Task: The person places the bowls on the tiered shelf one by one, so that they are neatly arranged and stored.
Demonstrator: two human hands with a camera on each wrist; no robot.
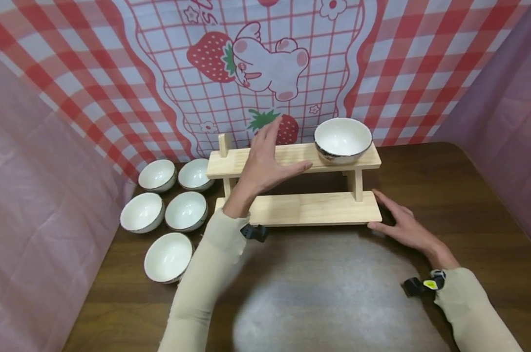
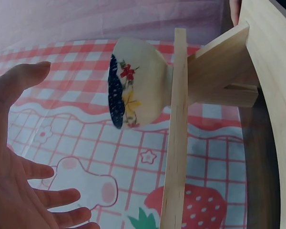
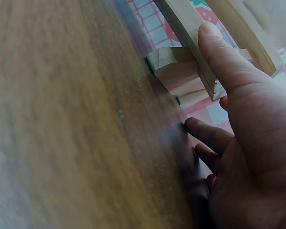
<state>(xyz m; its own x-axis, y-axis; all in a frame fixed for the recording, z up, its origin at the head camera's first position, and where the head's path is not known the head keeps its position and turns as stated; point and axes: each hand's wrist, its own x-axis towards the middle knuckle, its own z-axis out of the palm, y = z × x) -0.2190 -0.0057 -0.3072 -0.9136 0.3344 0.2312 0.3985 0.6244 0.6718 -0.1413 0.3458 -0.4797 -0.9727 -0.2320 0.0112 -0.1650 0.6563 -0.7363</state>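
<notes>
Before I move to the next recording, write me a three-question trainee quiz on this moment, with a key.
1. How many bowls show on the table left of the wooden stand?
2. True or false: the left hand is apart from the bowl on the upper tier.
3. The right hand is at: A) the upper tier's left end; B) the lower tier's right end; C) the leftmost bowl.

Key: 1. Five. 2. True. 3. B.

white bowl (image 1: 342, 139) sits upright on wooden rack (image 1: 309, 209).
</notes>
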